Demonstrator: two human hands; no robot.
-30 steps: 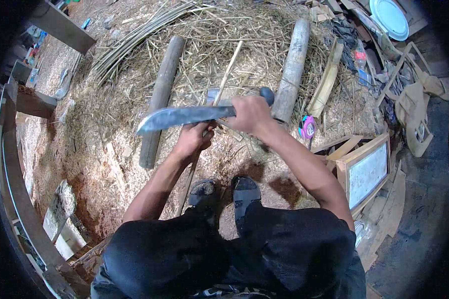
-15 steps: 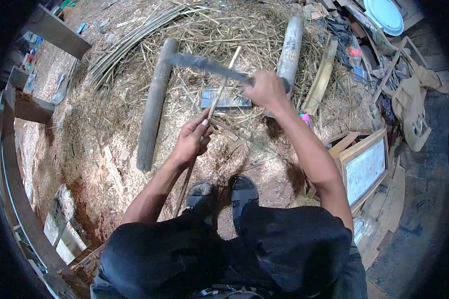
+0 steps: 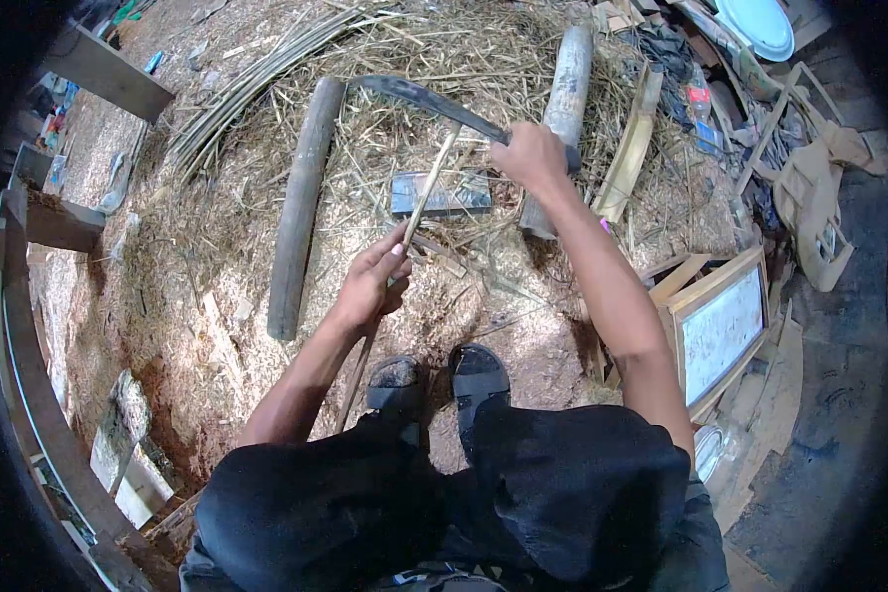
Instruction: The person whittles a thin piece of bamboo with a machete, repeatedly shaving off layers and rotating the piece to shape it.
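Observation:
A long thin wooden strip, likely bamboo, is pinched in my left hand; it slants from beside my leg up past the hand. My right hand is wrapped around the handle of a machete, whose dark curved blade points left. The blade is at the strip's upper end; whether it touches, I cannot tell. Below the blade, a grey rectangular block lies on the shavings, partly behind the strip.
Round poles lie left and right of the block. A bundle of thin strips rests at the back left on straw and shavings. A wooden-framed panel stands at the right, near a split bamboo piece.
The machete blade, blurred before, now shows sharply and sits nearer the strip's top end. My right hand has shifted slightly right and up; my left hand still grips the strip.

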